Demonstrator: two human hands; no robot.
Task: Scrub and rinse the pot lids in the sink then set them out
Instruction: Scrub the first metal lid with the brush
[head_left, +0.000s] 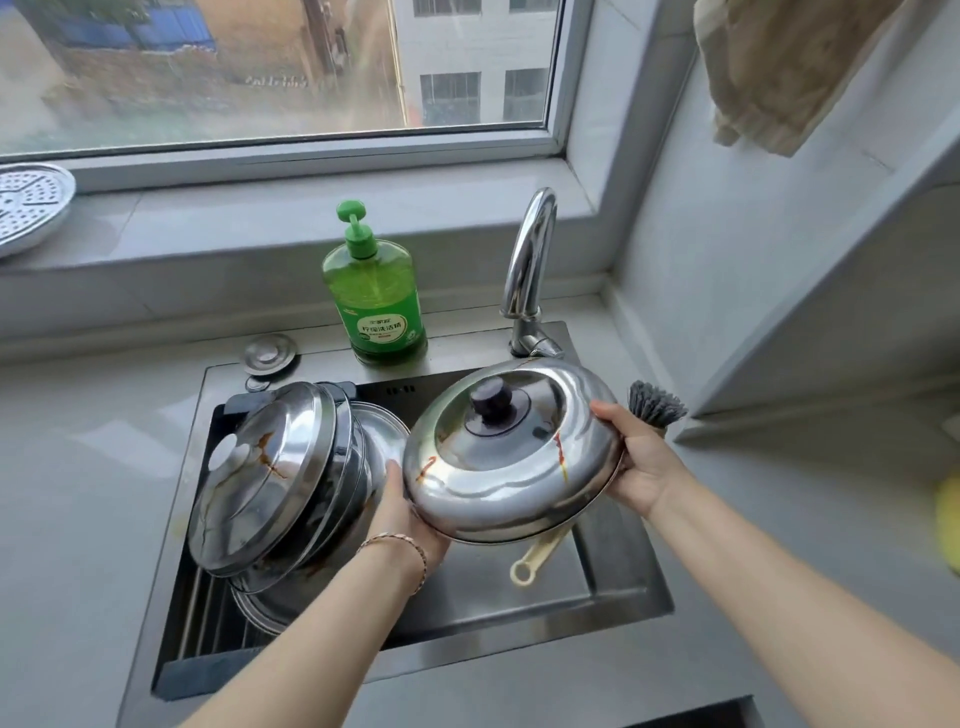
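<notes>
Since sauce streaks it, the lid (514, 467) tilts over the sink (623, 597), likely for scrubbing, left hand (400, 514) and right hand (636, 462) pinching its rim.

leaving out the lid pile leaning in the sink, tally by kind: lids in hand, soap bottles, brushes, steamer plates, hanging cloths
held pot lid: 1
green soap bottle: 1
dish brush: 1 (its middle is hidden behind the lid)
steamer plate on the windowsill: 1
hanging cloth: 1
total: 5
</notes>
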